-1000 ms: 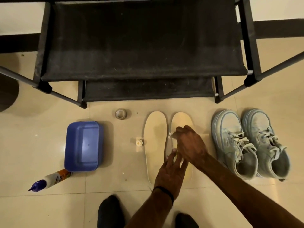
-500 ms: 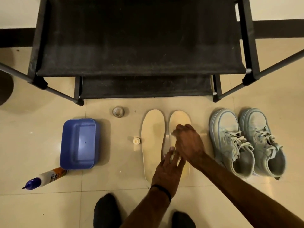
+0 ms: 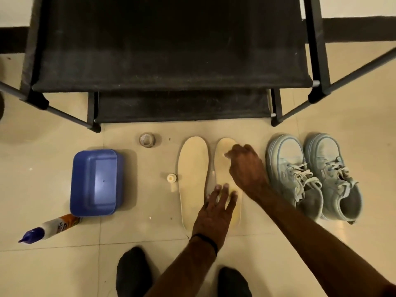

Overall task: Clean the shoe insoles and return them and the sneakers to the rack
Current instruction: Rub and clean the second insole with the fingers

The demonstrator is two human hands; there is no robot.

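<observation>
Two cream insoles lie side by side on the floor tiles, the left insole bare. My left hand rests flat, fingers spread, on the heel half of the right insole. My right hand is over that insole's toe end, fingers closed around a small white wipe, of which only a bit shows. A pair of pale blue sneakers stands to the right, toes toward the black shoe rack.
A blue plastic tub sits at the left, with a purple-capped cleaner bottle lying below it. A tape roll and a small white cap lie left of the insoles. My black-socked feet are at the bottom edge.
My right hand has slid up the right insole from its middle toward the toe end. My left hand stays pressed on the heel half.
</observation>
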